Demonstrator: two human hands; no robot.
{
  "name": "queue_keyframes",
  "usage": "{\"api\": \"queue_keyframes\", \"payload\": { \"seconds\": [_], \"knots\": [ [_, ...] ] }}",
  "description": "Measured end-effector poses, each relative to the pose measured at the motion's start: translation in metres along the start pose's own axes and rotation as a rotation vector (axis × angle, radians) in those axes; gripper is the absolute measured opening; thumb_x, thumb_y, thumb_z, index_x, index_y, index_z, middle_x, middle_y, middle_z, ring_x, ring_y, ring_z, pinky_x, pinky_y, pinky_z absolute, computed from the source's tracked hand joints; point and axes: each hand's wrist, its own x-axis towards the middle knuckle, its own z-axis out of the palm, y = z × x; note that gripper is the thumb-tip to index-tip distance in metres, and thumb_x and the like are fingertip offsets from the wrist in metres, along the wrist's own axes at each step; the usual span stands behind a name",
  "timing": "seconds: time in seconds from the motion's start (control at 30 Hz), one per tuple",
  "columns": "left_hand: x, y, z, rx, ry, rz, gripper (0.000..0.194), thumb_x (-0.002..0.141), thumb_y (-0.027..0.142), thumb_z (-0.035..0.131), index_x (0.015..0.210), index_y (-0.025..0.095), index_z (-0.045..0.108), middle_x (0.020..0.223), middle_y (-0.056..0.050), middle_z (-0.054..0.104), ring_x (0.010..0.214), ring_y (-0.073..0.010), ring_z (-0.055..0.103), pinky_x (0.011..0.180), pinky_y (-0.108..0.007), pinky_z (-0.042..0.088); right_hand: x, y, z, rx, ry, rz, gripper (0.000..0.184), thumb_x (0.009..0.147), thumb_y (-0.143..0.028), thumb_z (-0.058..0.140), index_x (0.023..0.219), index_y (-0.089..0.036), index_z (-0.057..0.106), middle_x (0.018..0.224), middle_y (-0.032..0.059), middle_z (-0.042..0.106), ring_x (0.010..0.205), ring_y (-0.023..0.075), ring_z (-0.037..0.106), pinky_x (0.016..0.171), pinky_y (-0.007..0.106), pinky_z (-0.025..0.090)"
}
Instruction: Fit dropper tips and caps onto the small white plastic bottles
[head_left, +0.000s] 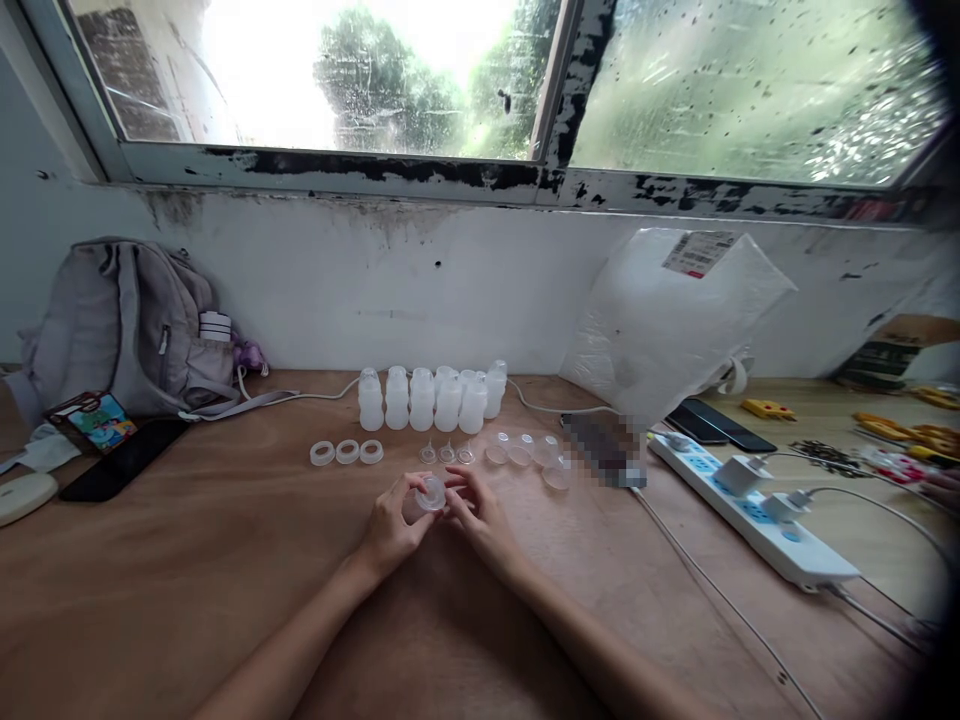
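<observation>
My left hand (395, 520) is closed around a small translucent baby bottle (430, 493), its round top facing up towards me. At the bottle's right edge, my right hand (480, 512) has its thumb and fingers apart; whether the fingertips touch it I cannot tell. Just behind my hands stand several clear teats (447, 453) in a row. To their left lie three white screw rings (347, 452), and to their right several clear dome caps (520, 452). Farther back, several frosted baby bottles (422, 400) stand upright in a group with tops on.
A grey backpack (127, 320) leans on the wall at left, near a black phone (124, 460). At right are a blurred-out device (604, 447), a white power strip (750, 510) with cables, and a large plastic bag (660, 320). A partial hand (941, 490) shows at the far right.
</observation>
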Motion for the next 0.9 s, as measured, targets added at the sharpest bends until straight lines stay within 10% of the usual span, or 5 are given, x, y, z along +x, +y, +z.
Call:
{"api": "queue_keyframes", "payload": {
  "seconds": [0.13,0.4,0.57,0.9],
  "knots": [
    [-0.003,-0.003,0.001,0.113,-0.074,0.110,0.010,0.070,0.013,0.054,0.075,0.020,0.049,0.103,-0.006,0.059,0.100,-0.0204,0.053,0.084,-0.035,0.041,0.002,0.004,0.005,0.236,-0.137,0.206,0.035,0.073,-0.040,0.054,0.096,-0.014,0.052,0.063,0.0000,0.056,0.049,0.0120,0.054,0.041,0.024,0.047],
    [-0.002,0.004,-0.001,0.129,-0.013,-0.024,0.039,0.072,0.023,0.053,0.110,0.019,0.044,0.105,-0.008,0.057,0.097,-0.0194,0.053,0.082,-0.032,0.042,0.001,0.004,0.006,0.164,0.016,0.112,0.025,0.073,-0.029,0.054,0.096,-0.018,0.052,0.070,0.0000,0.057,0.056,0.0118,0.056,0.053,0.025,0.049],
    [-0.001,0.002,0.000,0.120,-0.126,-0.129,0.022,0.074,0.019,0.047,0.095,0.020,0.053,0.078,-0.002,0.062,0.062,-0.0131,0.057,0.061,-0.023,0.044,-0.004,0.003,0.010,0.081,-0.018,0.058,0.027,0.073,-0.019,0.050,0.100,-0.018,0.049,0.083,0.0035,0.060,0.073,0.0151,0.059,0.065,0.027,0.049],
    [-0.006,0.004,0.005,0.210,-0.084,-0.128,0.022,0.072,0.016,0.046,0.093,0.021,0.048,0.082,-0.001,0.060,0.063,-0.0125,0.056,0.062,-0.023,0.043,-0.007,0.002,0.012,-0.135,-0.034,-0.062,0.024,0.071,-0.011,0.045,0.094,-0.018,0.047,0.081,0.0020,0.060,0.070,0.0131,0.058,0.062,0.023,0.046]
  ]
}}
